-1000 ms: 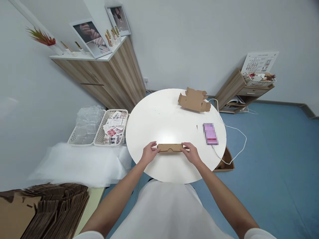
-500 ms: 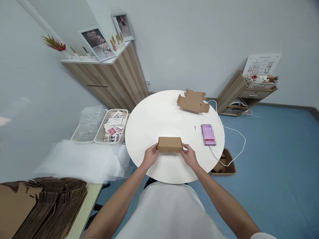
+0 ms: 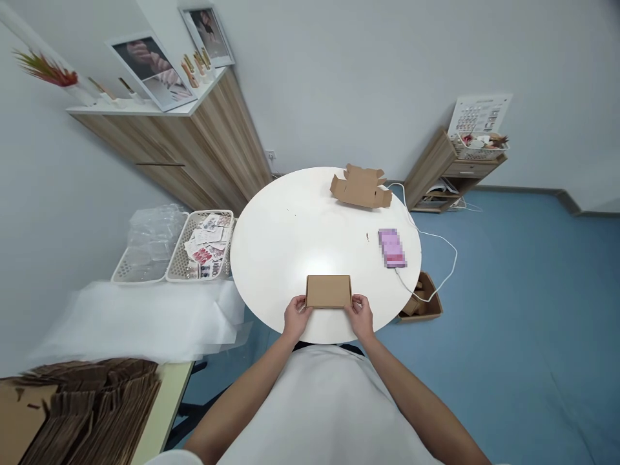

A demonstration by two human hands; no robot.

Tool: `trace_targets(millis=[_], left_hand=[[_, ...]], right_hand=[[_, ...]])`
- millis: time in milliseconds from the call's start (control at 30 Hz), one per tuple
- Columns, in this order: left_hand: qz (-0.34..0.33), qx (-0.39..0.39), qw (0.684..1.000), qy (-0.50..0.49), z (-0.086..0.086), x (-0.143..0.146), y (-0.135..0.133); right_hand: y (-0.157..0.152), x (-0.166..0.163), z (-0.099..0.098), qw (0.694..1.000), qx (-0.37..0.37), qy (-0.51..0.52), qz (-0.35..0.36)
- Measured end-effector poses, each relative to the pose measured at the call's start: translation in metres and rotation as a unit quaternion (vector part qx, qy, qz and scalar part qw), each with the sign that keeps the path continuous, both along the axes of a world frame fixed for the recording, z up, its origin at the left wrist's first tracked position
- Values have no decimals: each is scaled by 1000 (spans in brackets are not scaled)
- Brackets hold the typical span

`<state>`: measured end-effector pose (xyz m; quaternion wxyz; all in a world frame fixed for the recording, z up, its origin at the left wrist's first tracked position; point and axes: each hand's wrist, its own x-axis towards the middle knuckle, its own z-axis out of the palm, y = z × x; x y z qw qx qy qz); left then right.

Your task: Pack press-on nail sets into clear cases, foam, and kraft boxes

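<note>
A small closed brown cardboard box [image 3: 329, 290] lies near the front edge of the round white table [image 3: 290, 245]. My left hand [image 3: 296, 317] grips its near left corner with curled fingers. At the near right corner my right hand [image 3: 360, 316] holds it the same way. A second cardboard box [image 3: 360, 187], unfolded with its flaps open, lies at the far side of the table. A pink phone [image 3: 391, 247] with a white cable rests to the right of the middle.
Two white baskets [image 3: 172, 248] with plastic trays and printed cards stand left of the table on a white-covered surface. Flat cardboard blanks [image 3: 87, 413] are stacked at bottom left. A wooden cabinet [image 3: 194, 148] stands behind; a low shelf [image 3: 445, 171] at the right; an open carton [image 3: 419, 300] on the blue floor.
The box has turned from standing on its edge to lying flat, top face up. Both hands moved with it toward me, closer to the table's front edge.
</note>
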<state>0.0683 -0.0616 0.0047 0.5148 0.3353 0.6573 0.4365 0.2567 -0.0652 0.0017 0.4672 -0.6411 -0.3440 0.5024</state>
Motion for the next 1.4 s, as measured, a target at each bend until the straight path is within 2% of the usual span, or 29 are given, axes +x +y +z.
trace_targets(millis=[167, 300, 433, 633, 767, 900, 1000, 1100, 1267, 1400], left_hand=[[-40, -11, 998, 50, -1, -7, -1], [-64, -31, 994, 81, -4, -13, 4], [-81, -48, 992, 80, -6, -16, 8], [-125, -35, 983, 128, 7, -17, 14], [-148, -16, 976, 156, 17, -13, 11], [-166, 12, 977, 133, 23, 3, 4], [-204, 36, 971, 122, 26, 29, -2], [-252, 59, 958, 121, 30, 70, -4], [-368, 44, 926, 73, 32, 168, -4], [-449, 9, 893, 34, 19, 256, -6]], right_hand=[[-1, -1, -2, 995, -50, -89, -11], [-1, -6, 4, 993, -104, -53, -36], [-1, -12, 6, 990, -117, -34, -71], [2, -8, 9, 987, -142, -35, -61], [0, -1, 16, 989, -130, -46, -50], [-16, 15, 22, 994, -83, -27, -69], [-37, 38, 25, 994, -57, 16, -93], [-60, 73, 28, 989, -43, 24, -141], [-104, 159, 27, 971, -56, -6, -233], [-130, 230, 11, 944, -94, -32, -314]])
